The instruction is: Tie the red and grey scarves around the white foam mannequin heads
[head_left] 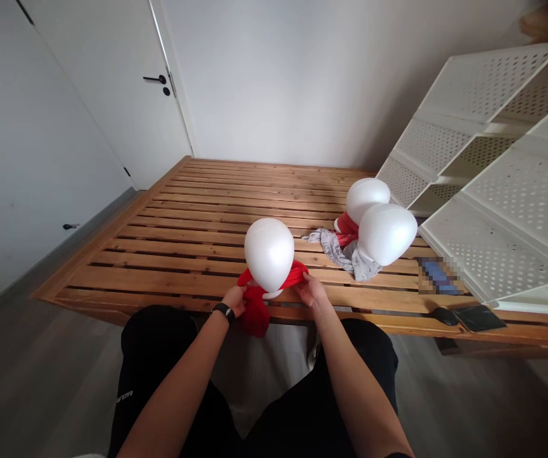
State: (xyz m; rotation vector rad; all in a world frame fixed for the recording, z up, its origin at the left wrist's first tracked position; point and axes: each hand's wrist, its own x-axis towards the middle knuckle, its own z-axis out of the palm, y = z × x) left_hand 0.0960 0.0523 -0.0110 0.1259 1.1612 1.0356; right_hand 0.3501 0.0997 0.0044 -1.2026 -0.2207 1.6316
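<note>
A white mannequin head (268, 251) stands upright on the slatted wooden surface in front of me. Bright red cloth (257, 313), perhaps a scarf, passes around its neck and hangs over the front edge. My left hand (235, 300), with a dark band at the wrist, is closed on the cloth left of the neck. On the other side, my right hand (310, 289) pinches the red cloth with thumb and fingers. To the right stand two more white heads, one with a grey scarf (364, 264) at its base, the other with a darker red scarf (347, 224).
The wooden slats (159, 264) extend back to a white wall. White perforated panels (488, 222) rise at the right. A blurred blue item (440, 277), a black rounded object (444, 316) and a dark flat square (480, 318) lie near the front right edge. A door (97, 70) is at the left.
</note>
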